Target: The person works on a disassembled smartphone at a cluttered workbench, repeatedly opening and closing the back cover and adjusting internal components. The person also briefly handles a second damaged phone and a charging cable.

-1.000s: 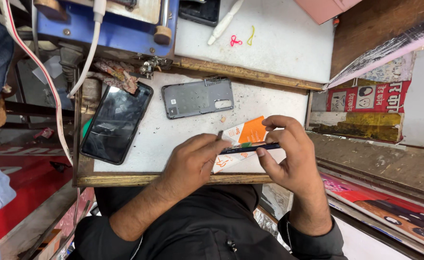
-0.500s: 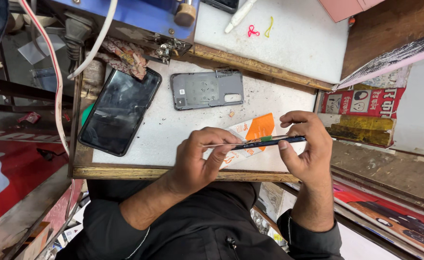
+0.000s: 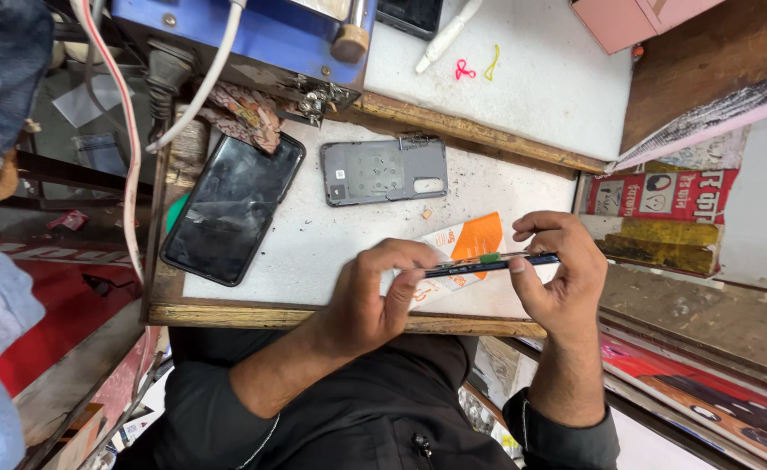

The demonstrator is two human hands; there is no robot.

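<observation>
We see both hands clamped on a thin dark phone part (image 3: 492,264), held edge-on just above the white bench top (image 3: 314,244): left hand (image 3: 375,296) pinching its near end, right hand (image 3: 557,278) gripping the far end. Orange-white card (image 3: 466,239) lies under it. Black phone (image 3: 231,209) w/ grey back cover (image 3: 383,170) further back, well apart.

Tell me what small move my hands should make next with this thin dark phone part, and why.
Probably keep the thin dark part level and steady. The left hand pinches one end and the right hand the other, edge-on above the orange and white card, so tilting it could let it slip.
</observation>
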